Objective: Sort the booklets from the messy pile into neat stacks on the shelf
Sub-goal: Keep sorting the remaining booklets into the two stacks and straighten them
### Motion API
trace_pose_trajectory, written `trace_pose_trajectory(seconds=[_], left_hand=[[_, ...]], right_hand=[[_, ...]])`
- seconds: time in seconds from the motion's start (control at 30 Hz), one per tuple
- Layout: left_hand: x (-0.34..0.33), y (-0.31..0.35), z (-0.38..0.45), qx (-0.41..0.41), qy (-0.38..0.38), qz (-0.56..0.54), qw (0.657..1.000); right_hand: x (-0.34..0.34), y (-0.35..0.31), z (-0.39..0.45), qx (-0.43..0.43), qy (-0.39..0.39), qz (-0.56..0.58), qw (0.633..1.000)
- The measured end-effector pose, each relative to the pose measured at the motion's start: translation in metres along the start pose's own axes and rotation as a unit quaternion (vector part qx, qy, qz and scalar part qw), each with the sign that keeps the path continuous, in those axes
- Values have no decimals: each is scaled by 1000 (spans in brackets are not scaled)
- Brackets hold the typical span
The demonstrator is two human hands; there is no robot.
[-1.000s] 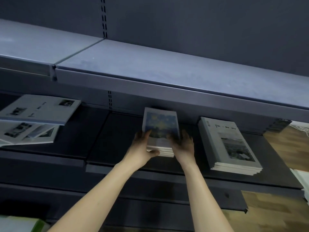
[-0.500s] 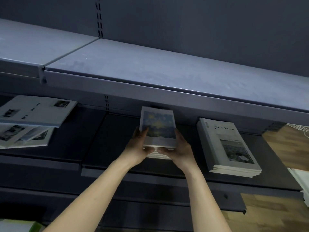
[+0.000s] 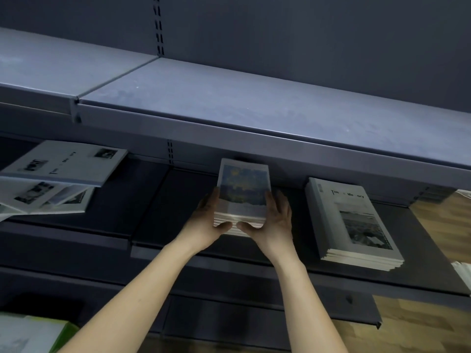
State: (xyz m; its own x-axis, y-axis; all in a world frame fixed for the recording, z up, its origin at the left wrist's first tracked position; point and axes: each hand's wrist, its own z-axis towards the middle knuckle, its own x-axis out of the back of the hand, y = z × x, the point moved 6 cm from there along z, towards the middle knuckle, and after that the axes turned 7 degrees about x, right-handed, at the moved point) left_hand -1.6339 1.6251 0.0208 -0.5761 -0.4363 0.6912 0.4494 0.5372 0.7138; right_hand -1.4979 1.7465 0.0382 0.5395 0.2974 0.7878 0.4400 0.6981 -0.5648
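A stack of small booklets with a blue and yellow painted cover lies on the dark middle shelf. My left hand lies flat against its left side and my right hand against its right side. Both thumbs press along the front edge. The top of the stack sits slightly back from the lowest booklets. A neat stack of larger grey booklets with a photo cover lies to the right. The messy pile of grey booklets leans at angles at the far left of the shelf.
A bare grey upper shelf overhangs the middle shelf and hides its back. A green and white object shows at the bottom left. Wooden floor and white papers lie beyond the shelf's right end.
Both hands have shifted along the small stack, from holding its near end to flanking its sides with thumbs on the front edge. The booklets now sit more evenly. The view swung slightly.
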Motion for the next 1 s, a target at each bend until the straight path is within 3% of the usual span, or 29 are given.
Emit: trace_pose_trajectory(seconds=[0.23,0.47,0.73,1.0], left_hand=[[19,-34,-32,163,97,36,981],[29,-50,-84,170,146,58,973],[61,-55,-121,184,239,69,951],[91,-85,-152,200,271,63,940]], right_hand=[[-22,-56,-23,123,17,-60,990],[-53,-89,-52,191,-47,0,981],[-66,-115,-62,217,-88,45,971],[-82,-163,-76,227,-130,75,962]])
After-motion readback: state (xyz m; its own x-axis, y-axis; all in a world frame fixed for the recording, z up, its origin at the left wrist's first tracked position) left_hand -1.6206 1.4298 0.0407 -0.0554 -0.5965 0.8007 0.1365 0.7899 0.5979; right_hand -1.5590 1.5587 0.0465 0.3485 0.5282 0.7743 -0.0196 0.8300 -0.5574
